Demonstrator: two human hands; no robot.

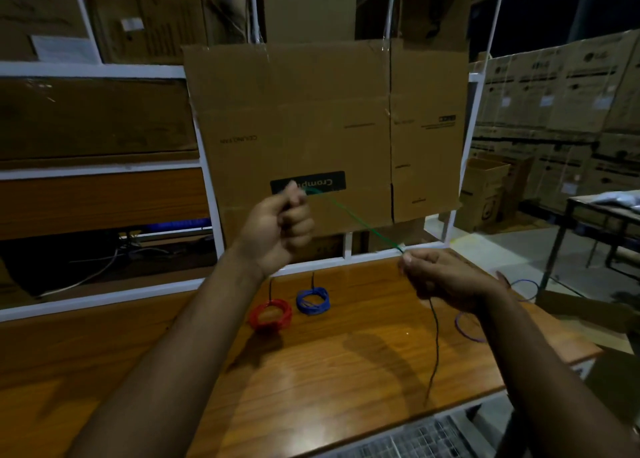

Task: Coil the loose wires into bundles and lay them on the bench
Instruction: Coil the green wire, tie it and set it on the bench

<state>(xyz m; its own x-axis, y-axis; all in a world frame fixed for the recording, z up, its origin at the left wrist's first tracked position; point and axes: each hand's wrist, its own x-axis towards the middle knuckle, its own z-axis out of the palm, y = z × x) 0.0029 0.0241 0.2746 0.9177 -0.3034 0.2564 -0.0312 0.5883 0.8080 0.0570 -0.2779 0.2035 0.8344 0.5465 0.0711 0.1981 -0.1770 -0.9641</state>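
Observation:
A green wire runs taut between my two raised hands above the wooden bench. My left hand is a fist gripping one end of it. My right hand pinches the wire at thumb and fingertips, and the loose tail hangs from that hand down toward the bench. A coiled red bundle and a coiled blue bundle lie side by side on the bench under my left hand. A loose purple wire curls on the bench to the right, partly hidden by my right forearm.
A large flattened cardboard sheet hangs on the white metal frame behind the bench. Stacked cartons fill the shelves at left and the floor at right. A dark table stands at far right. The bench's front edge is near my elbows.

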